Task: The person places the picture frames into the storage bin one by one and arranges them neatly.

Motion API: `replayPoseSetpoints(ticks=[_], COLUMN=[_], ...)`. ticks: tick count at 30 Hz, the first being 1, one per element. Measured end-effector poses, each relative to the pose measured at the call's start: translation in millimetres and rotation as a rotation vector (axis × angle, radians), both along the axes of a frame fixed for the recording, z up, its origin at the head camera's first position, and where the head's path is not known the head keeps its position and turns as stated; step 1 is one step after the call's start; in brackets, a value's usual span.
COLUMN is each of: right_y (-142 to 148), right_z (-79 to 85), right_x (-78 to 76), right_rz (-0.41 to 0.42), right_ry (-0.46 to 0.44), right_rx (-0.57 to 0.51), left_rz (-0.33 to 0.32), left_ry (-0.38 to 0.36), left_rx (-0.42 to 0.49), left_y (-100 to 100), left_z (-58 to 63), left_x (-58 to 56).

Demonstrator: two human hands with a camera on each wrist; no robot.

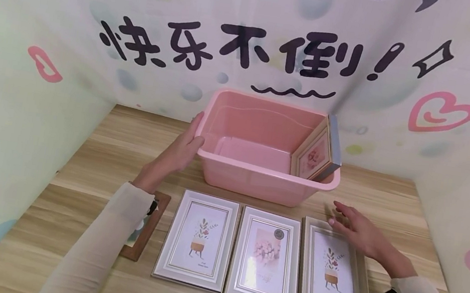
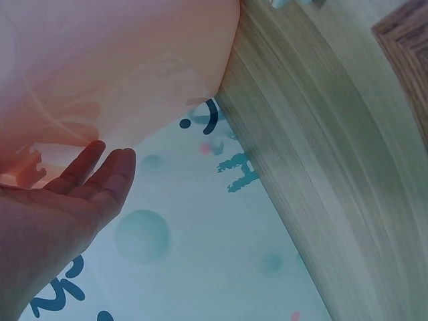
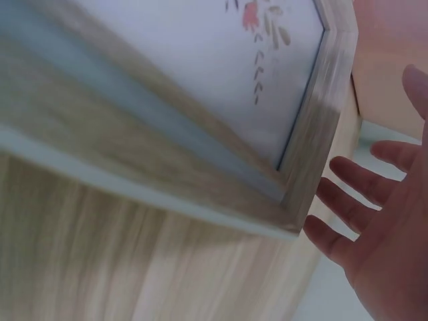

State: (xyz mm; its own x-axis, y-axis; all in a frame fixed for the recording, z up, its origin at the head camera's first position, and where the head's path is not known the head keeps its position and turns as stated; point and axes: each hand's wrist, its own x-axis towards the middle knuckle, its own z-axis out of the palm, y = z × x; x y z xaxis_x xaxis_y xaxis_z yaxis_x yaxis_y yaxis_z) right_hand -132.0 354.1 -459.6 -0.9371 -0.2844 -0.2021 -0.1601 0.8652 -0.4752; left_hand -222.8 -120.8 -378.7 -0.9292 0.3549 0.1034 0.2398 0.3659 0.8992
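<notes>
My left hand point(image 1: 180, 148) holds the left rim of a pink plastic tub point(image 1: 252, 182), thumb over the edge and fingers along the outer wall, as the left wrist view also shows. Inside the tub, a picture frame point(image 1: 314, 156) with a pink flower print leans upright against the right end. My right hand point(image 1: 361, 232) is empty, fingers spread, over the top corner of the right-hand silver frame point(image 1: 332, 272), which has a potted-plant print. In the right wrist view its fingertips are close beside that frame's corner point(image 3: 294, 214).
A middle silver frame point(image 1: 265, 260) and a left one point(image 1: 198, 240) lie flat in the same row. A brown wooden frame point(image 1: 150, 227) is partly hidden under my left forearm. Behind the wood-grain table point(image 1: 91, 160) hangs a printed cloth wall point(image 1: 255, 13).
</notes>
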Motion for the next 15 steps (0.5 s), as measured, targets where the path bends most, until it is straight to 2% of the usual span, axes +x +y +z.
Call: replayPoseSetpoints(ticks=[7, 15], right_y=[6, 9], right_z=[-6.2, -12.2], right_x=[0.0, -1.8], right_rz=[0.032, 0.086], right_ry=[-0.002, 0.03], right_rx=[-0.022, -0.011], left_rz=[0.023, 0.023], left_ry=[0.018, 0.034], left_rx=[-0.024, -0.018], left_y=[-4, -4], left_z=[-18.5, -20.9], left_x=[-10.6, -9.9])
